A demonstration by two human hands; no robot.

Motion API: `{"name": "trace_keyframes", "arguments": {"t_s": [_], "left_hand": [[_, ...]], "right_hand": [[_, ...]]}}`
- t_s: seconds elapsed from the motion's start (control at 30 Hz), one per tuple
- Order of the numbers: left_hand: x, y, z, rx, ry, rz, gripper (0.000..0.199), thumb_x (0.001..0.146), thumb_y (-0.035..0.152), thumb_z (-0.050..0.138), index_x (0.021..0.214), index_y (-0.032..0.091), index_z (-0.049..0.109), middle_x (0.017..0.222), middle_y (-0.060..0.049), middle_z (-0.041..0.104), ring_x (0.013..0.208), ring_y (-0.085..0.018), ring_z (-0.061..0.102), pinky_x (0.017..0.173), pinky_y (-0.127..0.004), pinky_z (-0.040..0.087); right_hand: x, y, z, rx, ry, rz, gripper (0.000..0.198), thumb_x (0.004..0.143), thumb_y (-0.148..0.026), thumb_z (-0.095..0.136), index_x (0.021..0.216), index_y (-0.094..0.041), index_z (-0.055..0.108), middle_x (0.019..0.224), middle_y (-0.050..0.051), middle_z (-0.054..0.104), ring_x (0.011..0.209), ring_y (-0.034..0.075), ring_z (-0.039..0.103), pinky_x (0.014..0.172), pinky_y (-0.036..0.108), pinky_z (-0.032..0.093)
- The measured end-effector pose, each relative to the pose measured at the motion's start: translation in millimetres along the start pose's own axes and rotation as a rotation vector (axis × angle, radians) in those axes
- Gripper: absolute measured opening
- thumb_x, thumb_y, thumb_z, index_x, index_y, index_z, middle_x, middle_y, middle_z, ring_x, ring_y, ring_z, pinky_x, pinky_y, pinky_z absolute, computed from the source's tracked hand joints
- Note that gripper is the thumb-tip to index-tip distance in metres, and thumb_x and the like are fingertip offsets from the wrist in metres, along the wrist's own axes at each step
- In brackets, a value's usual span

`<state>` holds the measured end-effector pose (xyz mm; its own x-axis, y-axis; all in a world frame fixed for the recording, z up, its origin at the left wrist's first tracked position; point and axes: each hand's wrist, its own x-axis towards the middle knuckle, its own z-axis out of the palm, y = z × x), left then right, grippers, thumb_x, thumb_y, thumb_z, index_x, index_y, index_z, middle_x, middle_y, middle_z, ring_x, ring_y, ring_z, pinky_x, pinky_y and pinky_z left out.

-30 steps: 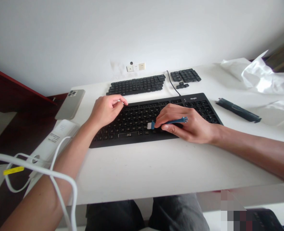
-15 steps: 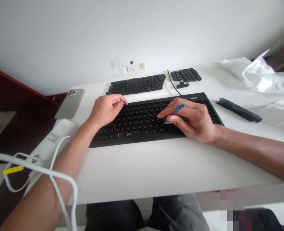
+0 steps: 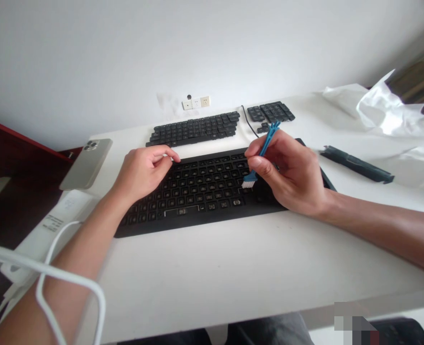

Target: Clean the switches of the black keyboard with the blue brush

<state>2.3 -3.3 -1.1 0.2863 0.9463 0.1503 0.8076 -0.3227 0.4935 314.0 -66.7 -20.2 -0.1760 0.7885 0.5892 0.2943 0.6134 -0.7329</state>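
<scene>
Right of center, the right hand (image 3: 298, 175) pinches a blue cleaning brush (image 3: 268, 140), likely light, stiff-handled, best held mid-shaft; the left hand (image 3: 140, 172), empty, curls loosely at the keyboard (image 3: 192, 218).

"What is seen in the keyboard (image 3: 197, 184)?"

"Matt plastic, by its look; the same dull finish is shared by the loose keys (image 3: 194, 129)."

"And in the brush (image 3: 268, 139)?"

"Smooth plastic, tipped with fine bristles (image 3: 248, 184)."

"Where is light caught?"

"On the bag (image 3: 392, 112), in glossy, crumpled film. A smooth, soft sheen is shown by the desk (image 3: 205, 278), a matt face by the wall (image 3: 197, 48)."
</scene>
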Motion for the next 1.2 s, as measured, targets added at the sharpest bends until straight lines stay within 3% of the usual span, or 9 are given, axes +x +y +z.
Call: {"name": "trace_keyframes", "arguments": {"t_s": [0.17, 0.47, 0.67, 0.83, 1.07, 1.2], "left_hand": [[-1, 1, 1, 0.008, 0.008, 0.002, 0.024, 0.093, 0.028, 0.060, 0.094, 0.024, 0.083, 0.049, 0.005, 0.048, 0.048, -0.013, 0.034, 0.055, -0.030, 0.025], [-9, 16, 10, -0.001, 0.022, 0.078, 0.024, 0.095, 0.024, 0.059, 0.096, 0.025, 0.084, 0.052, 0.005, 0.053, 0.048, -0.011, 0.038, 0.055, -0.031, 0.029], [-6, 12, 6, -0.007, 0.084, 0.036, 0.023, 0.093, 0.025, 0.060, 0.094, 0.025, 0.083, 0.051, 0.005, 0.050, 0.049, -0.012, 0.035, 0.056, -0.030, 0.029], [-4, 10, 6, -0.015, 0.102, -0.002, 0.025, 0.094, 0.026, 0.059, 0.094, 0.023, 0.083, 0.054, 0.004, 0.053, 0.050, -0.012, 0.037, 0.056, -0.030, 0.029], [-4, 8, 7, -0.006, 0.070, -0.004, 0.026, 0.093, 0.027, 0.058, 0.092, 0.022, 0.084, 0.054, 0.004, 0.054, 0.051, -0.012, 0.039, 0.058, -0.028, 0.030], [-3, 6, 7, 0.002, 0.064, -0.002, 0.026, 0.093, 0.025, 0.058, 0.092, 0.022, 0.084, 0.054, 0.004, 0.054, 0.051, -0.013, 0.040, 0.059, -0.028, 0.030]], "right_hand": [[-1, 0, -2, 0.024, -0.022, 0.000, 0.014, 0.110, -0.034, 0.065, 0.108, -0.020, 0.067, 0.087, 0.002, 0.063, 0.071, 0.015, 0.058, 0.064, 0.031, 0.052], [-1, -1, -5, -0.024, -0.045, -0.017, 0.020, 0.110, -0.041, 0.066, 0.109, -0.021, 0.072, 0.090, 0.004, 0.071, 0.074, 0.016, 0.064, 0.065, 0.030, 0.056], [0, -3, -5, -0.088, -0.092, -0.093, 0.019, 0.109, -0.035, 0.068, 0.114, -0.019, 0.078, 0.097, 0.005, 0.079, 0.078, 0.016, 0.072, 0.071, 0.029, 0.059], [3, -3, -4, -0.136, -0.026, -0.190, 0.018, 0.108, -0.030, 0.069, 0.110, -0.021, 0.084, 0.097, 0.008, 0.081, 0.080, 0.020, 0.072, 0.071, 0.035, 0.060], [3, -11, -4, -0.047, -0.164, -0.241, 0.016, 0.105, -0.018, 0.069, 0.112, -0.024, 0.082, 0.100, 0.007, 0.084, 0.089, 0.021, 0.079, 0.081, 0.035, 0.066], [3, -15, -3, 0.062, -0.289, -0.338, 0.021, 0.102, -0.012, 0.068, 0.116, -0.020, 0.080, 0.096, 0.009, 0.083, 0.093, 0.023, 0.078, 0.084, 0.038, 0.066]]}}
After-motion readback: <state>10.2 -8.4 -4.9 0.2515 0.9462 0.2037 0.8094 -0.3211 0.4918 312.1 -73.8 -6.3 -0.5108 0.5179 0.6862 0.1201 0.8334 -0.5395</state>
